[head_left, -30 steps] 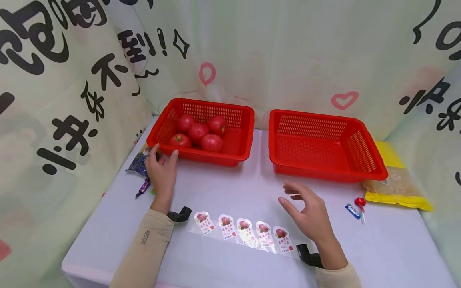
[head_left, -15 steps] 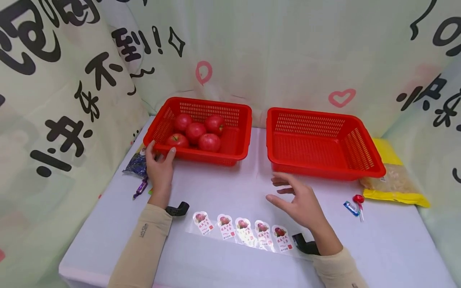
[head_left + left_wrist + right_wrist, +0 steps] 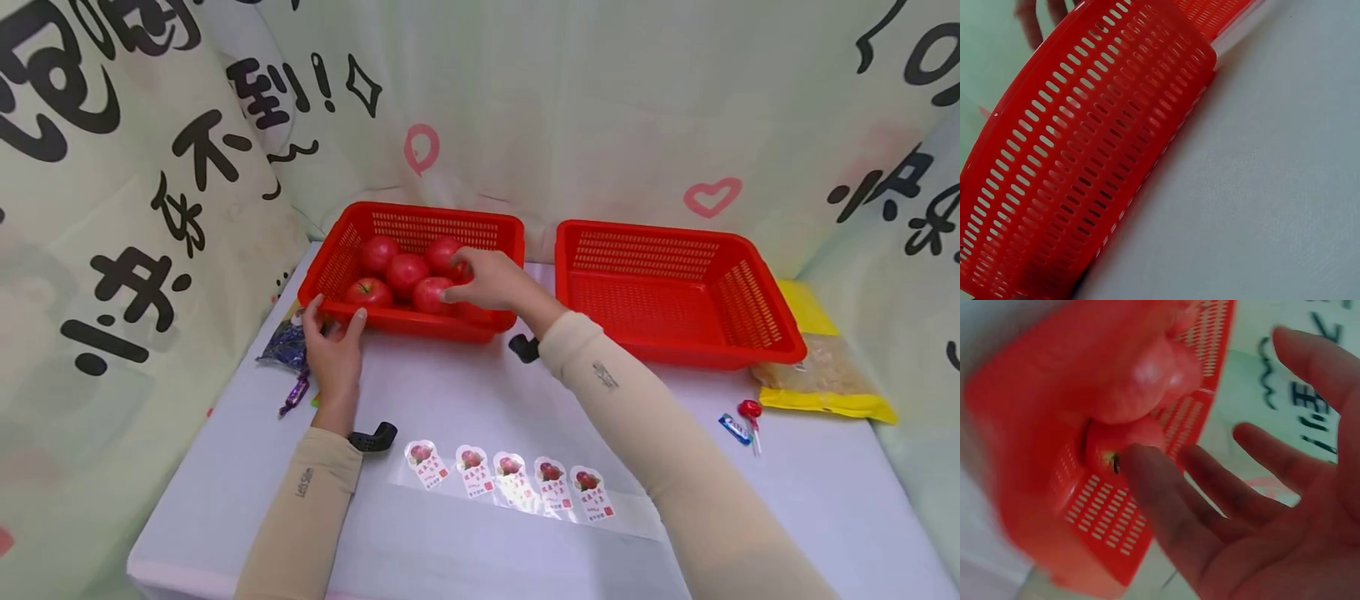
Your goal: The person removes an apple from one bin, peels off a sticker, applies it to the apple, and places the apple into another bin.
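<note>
Several red apples (image 3: pixel 407 276) lie in the left red plastic basket (image 3: pixel 510 237). My left hand (image 3: pixel 333 358) holds that basket at its front left corner, thumb and fingertips at the rim. Over the basket's right part is my right hand (image 3: pixel 491 282), reaching in from the right beside the apples. Its fingers are spread in the right wrist view, where an apple (image 3: pixel 1100 440) with a stem lies partly behind a fingertip. The left wrist view shows the basket's slotted wall (image 3: pixel 1104 125), with fingertips (image 3: pixel 1030 28) of the right hand beyond the rim.
A second red basket (image 3: pixel 660 354) stands to the right without fruit. A sheet of apple stickers (image 3: pixel 513 479) lies in front. A yellow bag (image 3: pixel 828 404), a lollipop (image 3: pixel 750 408) and a small blue packet (image 3: pixel 735 428) are at right; a dark bag (image 3: pixel 285 343) and purple-wrapped candy (image 3: pixel 295 393) at left.
My right hand has moved left and away from me, from above the table to over the apples in the left basket. My left hand stays at that basket's corner.
</note>
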{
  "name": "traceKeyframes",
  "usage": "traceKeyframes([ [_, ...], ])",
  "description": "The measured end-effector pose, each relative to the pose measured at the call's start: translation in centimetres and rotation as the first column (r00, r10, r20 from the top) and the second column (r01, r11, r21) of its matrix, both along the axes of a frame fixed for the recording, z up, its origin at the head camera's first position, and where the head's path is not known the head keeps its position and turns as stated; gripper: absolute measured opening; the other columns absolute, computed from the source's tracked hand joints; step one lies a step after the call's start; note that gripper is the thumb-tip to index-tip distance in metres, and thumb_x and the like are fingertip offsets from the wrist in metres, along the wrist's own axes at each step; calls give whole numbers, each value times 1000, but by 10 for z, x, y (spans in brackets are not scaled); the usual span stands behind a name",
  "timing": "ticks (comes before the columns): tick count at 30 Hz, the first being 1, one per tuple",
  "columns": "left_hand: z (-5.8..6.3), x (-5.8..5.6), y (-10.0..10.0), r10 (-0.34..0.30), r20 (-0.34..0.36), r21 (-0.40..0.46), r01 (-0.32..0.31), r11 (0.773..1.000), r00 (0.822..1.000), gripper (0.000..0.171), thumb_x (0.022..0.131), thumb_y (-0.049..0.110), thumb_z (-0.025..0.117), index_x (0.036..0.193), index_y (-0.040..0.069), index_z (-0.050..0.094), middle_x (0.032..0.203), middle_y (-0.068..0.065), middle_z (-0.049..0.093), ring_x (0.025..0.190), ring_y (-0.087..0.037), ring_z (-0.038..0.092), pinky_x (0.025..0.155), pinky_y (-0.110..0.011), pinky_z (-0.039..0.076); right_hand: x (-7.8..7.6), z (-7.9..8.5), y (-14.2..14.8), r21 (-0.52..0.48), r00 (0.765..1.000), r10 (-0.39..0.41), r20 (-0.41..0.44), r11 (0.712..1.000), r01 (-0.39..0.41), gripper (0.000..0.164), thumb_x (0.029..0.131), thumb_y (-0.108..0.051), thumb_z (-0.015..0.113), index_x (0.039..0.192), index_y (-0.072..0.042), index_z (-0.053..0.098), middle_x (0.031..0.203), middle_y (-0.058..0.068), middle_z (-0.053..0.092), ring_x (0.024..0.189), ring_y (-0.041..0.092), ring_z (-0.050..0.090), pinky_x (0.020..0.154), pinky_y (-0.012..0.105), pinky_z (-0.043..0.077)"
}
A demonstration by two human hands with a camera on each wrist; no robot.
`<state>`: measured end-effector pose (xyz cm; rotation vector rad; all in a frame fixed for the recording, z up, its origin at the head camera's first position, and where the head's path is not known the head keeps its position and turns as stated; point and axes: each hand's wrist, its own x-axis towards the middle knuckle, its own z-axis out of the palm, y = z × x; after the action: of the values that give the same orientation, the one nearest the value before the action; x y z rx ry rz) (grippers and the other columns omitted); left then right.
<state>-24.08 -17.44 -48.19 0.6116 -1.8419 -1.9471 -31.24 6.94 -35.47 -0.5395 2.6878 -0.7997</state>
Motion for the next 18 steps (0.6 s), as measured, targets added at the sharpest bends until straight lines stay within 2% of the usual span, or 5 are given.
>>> traceKeyframes([
  [3, -1, -1, 0, 9, -3, -11, -9, 1000, 1000, 73, 96, 31, 79, 158, 35, 40, 167, 1, 38, 146, -25, 50, 114, -38, 53, -23, 5, -21, 124, 997, 23, 75, 992, -32, 80, 91, -40, 82, 159, -18, 45, 154, 9, 54, 138, 29, 50, 109, 50, 56],
  [7, -1, -1, 2, 12, 1, -31, -12, 999, 1000, 73, 97, 31, 79, 158, 36, 40, 167, 0, 38, 145, -25, 51, 114, -38, 53, -40, 8, -37, 225, 978, -17, 210, 974, -31, 79, 92, -38, 82, 160, -23, 45, 156, 5, 50, 140, 27, 44, 112, 53, 54],
  [12, 0, 1, 3, 12, 15, -42, -11, 999, 1000, 75, 97, 31, 78, 160, 32, 38, 168, 1, 37, 145, -25, 51, 113, -39, 53, -46, 7, -53, 330, 946, -36, 322, 941, -76, 75, 93, -38, 80, 160, -34, 46, 154, 0, 47, 137, 23, 40, 107, 48, 57],
  [15, -1, 2, 3, 13, 3, -39, -12, 999, 1000, 74, 97, 31, 78, 160, 31, 38, 168, 1, 37, 145, -25, 52, 113, -39, 53, -46, 5, -62, 369, 944, 20, 331, 917, -149, 64, 96, -40, 76, 154, -33, 52, 150, 0, 50, 135, 23, 41, 105, 45, 56],
  [18, -3, 1, 1, 8, -11, -43, -9, 999, 1000, 74, 98, 32, 78, 160, 30, 38, 168, 1, 37, 145, -25, 52, 114, -39, 53, -45, 3, -68, 396, 939, 35, 342, 901, -178, 50, 96, -37, 76, 141, -30, 55, 140, 1, 53, 132, 23, 43, 101, 42, 57],
])
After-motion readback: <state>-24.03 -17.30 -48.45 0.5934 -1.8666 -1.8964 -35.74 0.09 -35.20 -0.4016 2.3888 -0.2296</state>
